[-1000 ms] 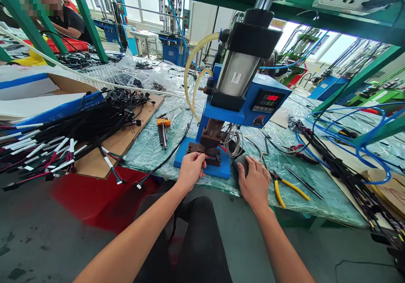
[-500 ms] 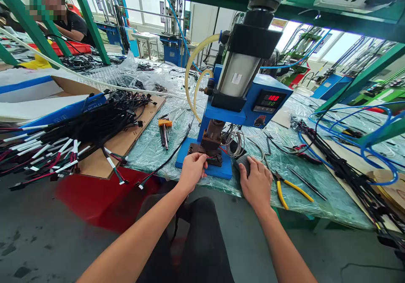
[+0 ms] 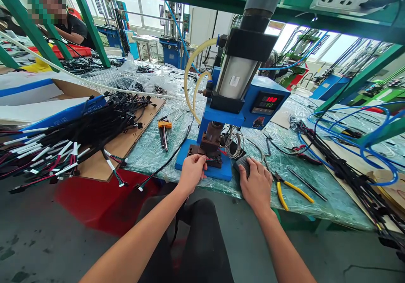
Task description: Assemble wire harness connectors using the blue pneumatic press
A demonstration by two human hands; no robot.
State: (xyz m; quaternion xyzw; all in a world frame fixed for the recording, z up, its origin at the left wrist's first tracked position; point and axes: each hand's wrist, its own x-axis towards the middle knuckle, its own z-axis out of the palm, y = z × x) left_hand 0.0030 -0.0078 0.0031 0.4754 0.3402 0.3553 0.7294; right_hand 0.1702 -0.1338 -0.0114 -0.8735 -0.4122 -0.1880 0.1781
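Note:
My left hand (image 3: 191,172) is closed in a pinch at the lower die of a blue benchtop press (image 3: 205,118). Its fingertips hold the end of a thin wired cable (image 3: 212,159), whose dark and red wires lie across the metal die (image 3: 196,150). Most of that cable is hidden by the hand. The press head (image 3: 211,137) is just above the die. My right hand (image 3: 257,180) lies with fingers stretched over a dark grey ribbed block (image 3: 243,163) beside the press base. Yellow-handled pliers (image 3: 280,186) lie right of that hand.
Bundled black cables (image 3: 104,118) cover cardboard (image 3: 126,152) at left, beside an open blue-and-white box (image 3: 28,101). An orange-clamped tool (image 3: 164,124) and a black cable (image 3: 164,164) lie nearer. More cables (image 3: 341,169) and blue hoses (image 3: 376,148) are at right. A person (image 3: 72,31) sits far left.
The view has shifted slightly. My left hand keeps its pinch at the die, and my right hand stays on the grey block. The press head shows more clearly now.

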